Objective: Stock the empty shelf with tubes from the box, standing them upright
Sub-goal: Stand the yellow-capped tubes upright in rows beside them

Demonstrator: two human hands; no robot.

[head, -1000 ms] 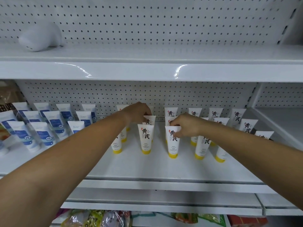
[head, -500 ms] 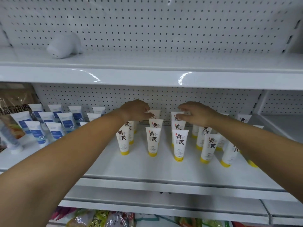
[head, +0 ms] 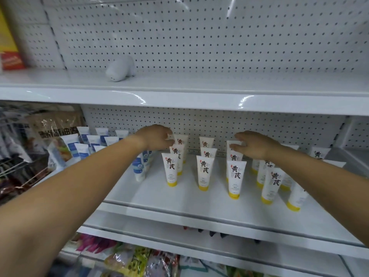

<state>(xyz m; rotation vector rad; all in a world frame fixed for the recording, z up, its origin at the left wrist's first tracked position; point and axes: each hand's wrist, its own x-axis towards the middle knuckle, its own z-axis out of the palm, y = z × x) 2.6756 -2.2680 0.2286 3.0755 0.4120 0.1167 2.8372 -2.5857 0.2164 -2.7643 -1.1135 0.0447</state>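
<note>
White tubes [head: 204,172] with yellow caps stand on the middle shelf [head: 179,204], cap down and flat crimped end up, long axis vertical, printed faces turned to the shelf's front edge. They form columns running from near the front edge back to the perforated back panel [head: 219,126]. The front tube of each column stands apart from its neighbours. The tube nearest the right end [head: 295,198] appears to lean rightward.

Toward the shelf's left end stands a group of blue-labelled tubes [head: 79,148], also upright, partly hidden by the left forearm, which crosses in front of them. A brown printed bag [head: 54,124] sits beyond the left end. The upper shelf [head: 199,100] overhangs the columns and carries a white rounded object [head: 120,68]. Coloured packets [head: 129,260] lie on the level below.

The left hand [head: 157,137] reaches to the rear of the leftmost yellow-capped column, fingers curled at the crimped top of a back tube [head: 180,140]. Whether they pinch it cannot be told.

The right hand [head: 254,145] reaches to the third column from the left. Its fingers are spread and loosely bent, the fingertips [head: 232,145] touching the top of a rear tube [head: 235,156]. The hands are well apart, with one column between them.
</note>
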